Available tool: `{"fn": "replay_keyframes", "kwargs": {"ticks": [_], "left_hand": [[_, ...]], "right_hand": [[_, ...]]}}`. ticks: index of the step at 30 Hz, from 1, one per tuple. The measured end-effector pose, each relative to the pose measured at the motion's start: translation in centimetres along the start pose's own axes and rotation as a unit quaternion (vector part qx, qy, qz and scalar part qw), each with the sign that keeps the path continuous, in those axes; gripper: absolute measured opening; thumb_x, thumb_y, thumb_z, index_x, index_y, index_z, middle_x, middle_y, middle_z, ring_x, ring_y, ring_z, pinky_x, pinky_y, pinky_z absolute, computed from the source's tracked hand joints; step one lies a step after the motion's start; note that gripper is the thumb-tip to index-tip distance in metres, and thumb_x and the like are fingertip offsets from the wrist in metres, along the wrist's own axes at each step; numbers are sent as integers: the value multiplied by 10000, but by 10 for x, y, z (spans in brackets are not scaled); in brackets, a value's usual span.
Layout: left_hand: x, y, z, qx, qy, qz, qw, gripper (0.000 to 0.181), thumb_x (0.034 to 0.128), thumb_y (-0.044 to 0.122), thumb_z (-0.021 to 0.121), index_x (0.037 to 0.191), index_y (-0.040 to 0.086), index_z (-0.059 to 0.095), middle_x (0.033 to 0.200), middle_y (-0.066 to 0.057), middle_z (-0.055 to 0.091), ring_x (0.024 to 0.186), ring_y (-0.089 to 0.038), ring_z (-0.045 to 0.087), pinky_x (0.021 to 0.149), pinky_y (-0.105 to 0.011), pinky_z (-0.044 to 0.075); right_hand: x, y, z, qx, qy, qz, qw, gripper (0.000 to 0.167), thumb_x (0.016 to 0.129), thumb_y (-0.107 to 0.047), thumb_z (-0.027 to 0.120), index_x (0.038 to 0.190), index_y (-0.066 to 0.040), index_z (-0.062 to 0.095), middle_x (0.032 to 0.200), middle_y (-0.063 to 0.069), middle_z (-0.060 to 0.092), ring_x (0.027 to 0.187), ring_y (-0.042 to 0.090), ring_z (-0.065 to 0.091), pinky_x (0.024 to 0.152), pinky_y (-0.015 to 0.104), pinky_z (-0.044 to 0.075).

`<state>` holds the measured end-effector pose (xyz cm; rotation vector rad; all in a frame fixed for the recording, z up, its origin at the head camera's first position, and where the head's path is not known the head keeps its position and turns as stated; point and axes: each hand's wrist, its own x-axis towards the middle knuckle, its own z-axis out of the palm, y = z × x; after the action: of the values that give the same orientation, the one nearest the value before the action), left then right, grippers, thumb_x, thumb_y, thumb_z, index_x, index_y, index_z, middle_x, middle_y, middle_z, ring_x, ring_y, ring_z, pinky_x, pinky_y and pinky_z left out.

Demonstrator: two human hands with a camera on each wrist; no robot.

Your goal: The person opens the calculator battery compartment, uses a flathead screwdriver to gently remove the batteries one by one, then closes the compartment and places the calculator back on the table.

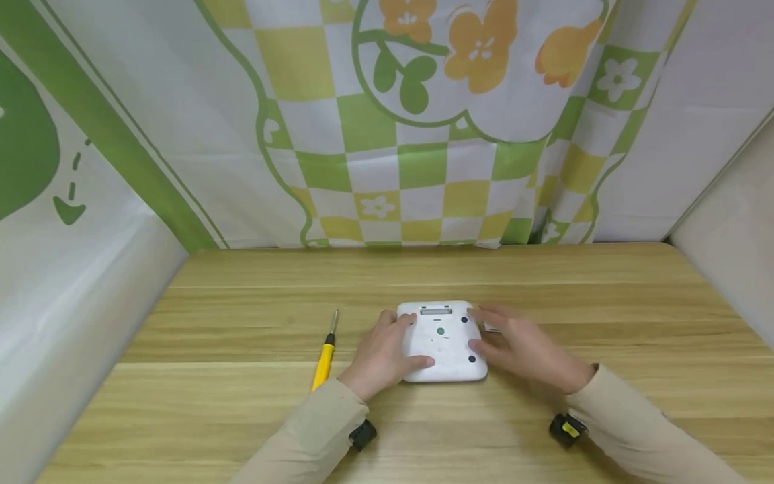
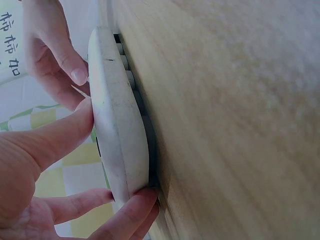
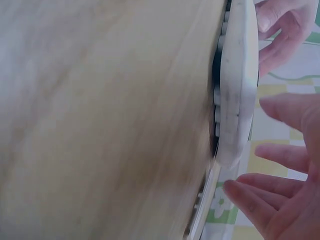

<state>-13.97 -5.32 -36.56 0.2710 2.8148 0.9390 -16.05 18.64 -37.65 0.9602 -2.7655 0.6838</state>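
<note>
White device [image 1: 446, 346] in the left hand's [image 1: 382, 351] grip, right hand [image 1: 527, 346] loose-fingered beside it

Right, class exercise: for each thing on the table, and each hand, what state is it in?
White rounded-square plastic device: back up, keys facing down.
Narrow rectangular recess in its back: appears uncovered; contents unclear.
Left hand: gripping the device's side.
Right hand: fingers extended and spread at the opposite side; contact unclear.
Yellow-handled metal screwdriver: lying unheld on the wood-grain table.
Small white flat object: partly hidden by the right hand.
</note>
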Motion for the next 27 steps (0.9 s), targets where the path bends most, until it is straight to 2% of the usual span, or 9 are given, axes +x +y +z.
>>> {"fn": "replay_keyframes", "kwargs": {"ticks": [7,17,27], "left_hand": [[0,0,0,21,19,39,10000,716,776,321,797,1364,37,503,1331,-232,457,1060,-338,532,945,-477,443],[0,1,-1,-7,-32,-49,10000,718,784,320,790,1377,48,493,1354,-233,442,1075,-337,528,956,-480,443],[-1,2,-1,25,-38,-58,10000,718,783,322,789,1376,45,493,1358,-237,438,1091,-346,532,965,-483,441]], "right_hand": [[-2,-9,3,63,-421,120,9990,591,868,-273,708,1358,-8,512,1364,325,462,1210,451,510,964,558,444],[-4,-12,5,193,-585,129,9980,602,877,-291,696,1365,1,502,1442,311,379,1279,439,451,999,549,416],[-5,-14,4,361,-935,225,9947,619,888,-289,681,1378,29,474,1482,313,312,1322,439,398,1019,534,401]]}}
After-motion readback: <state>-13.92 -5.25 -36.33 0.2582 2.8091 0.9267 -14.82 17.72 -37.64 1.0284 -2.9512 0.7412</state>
